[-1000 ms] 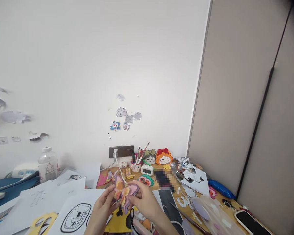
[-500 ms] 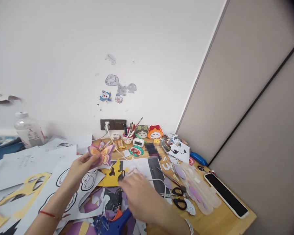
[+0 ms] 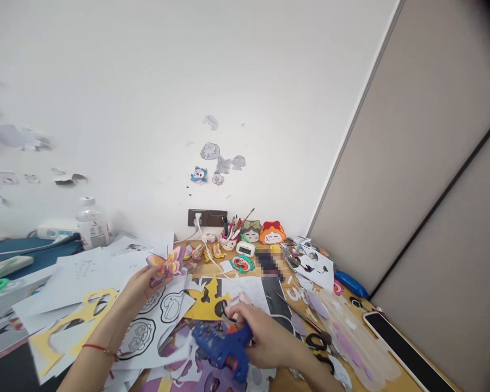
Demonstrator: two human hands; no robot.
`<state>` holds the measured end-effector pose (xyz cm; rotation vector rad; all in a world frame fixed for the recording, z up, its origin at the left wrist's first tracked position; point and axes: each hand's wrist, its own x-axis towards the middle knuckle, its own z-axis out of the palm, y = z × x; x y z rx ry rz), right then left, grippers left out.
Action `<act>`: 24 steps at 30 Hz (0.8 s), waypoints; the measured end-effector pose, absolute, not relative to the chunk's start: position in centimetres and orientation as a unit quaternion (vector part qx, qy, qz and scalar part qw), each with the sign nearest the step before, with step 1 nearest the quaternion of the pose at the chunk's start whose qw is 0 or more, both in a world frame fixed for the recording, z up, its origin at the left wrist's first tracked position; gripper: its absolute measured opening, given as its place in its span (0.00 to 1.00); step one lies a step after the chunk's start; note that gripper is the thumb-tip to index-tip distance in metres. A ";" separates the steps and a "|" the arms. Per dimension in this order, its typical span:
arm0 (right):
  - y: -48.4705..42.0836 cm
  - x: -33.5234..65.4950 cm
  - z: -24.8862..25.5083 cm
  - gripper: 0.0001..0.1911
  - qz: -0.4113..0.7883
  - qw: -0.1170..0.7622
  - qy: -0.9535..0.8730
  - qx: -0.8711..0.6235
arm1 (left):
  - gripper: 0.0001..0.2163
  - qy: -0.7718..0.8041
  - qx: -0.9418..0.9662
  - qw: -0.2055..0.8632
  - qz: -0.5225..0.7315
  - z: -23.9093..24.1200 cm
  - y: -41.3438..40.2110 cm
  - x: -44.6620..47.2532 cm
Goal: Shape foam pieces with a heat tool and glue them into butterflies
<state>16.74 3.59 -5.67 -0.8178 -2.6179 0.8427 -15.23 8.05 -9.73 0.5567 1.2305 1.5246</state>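
Observation:
A layered paper butterfly in purple, yellow and orange is pinched at its lower left by the fingers of my left hand, raised over the papers. My right hand is closed round the handle of a blue hot glue gun, which lies over purple paper scraps and points left. Part of its handle is hidden behind my fingers. A yellow cut-out sheet lies between the hands, and a white sheet with black outline drawings lies under my left forearm.
More small paper butterflies lie behind the left hand. Black-handled scissors, a paintbrush, a clear plastic case and a phone are on the right. A bottle stands at the back left.
My right hand has gripped the glue gun, lifting and turning it leftward. My left hand still holds the butterfly, now tilted differently. The camera view has swung left.

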 end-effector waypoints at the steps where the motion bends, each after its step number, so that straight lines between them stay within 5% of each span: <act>1: 4.3 17.2 -4.9 0.28 0.336 0.144 -0.890 -0.272 | 0.06 0.512 0.228 0.524 0.641 -9.8 8.1 -15.4; 7: 7.7 17.8 -1.7 0.24 0.535 0.211 -0.786 -0.226 | 0.05 0.485 0.218 0.517 0.671 -9.9 8.2 -16.2; 13: 9.1 13.8 -1.7 0.16 0.530 0.387 -0.693 -0.298 | 0.08 0.429 0.191 0.546 0.694 -9.3 8.0 -16.0; 24: 10.0 14.2 -0.8 0.19 0.576 0.534 -0.527 -0.324 | 0.18 0.206 0.088 0.612 0.758 -8.9 7.3 -14.9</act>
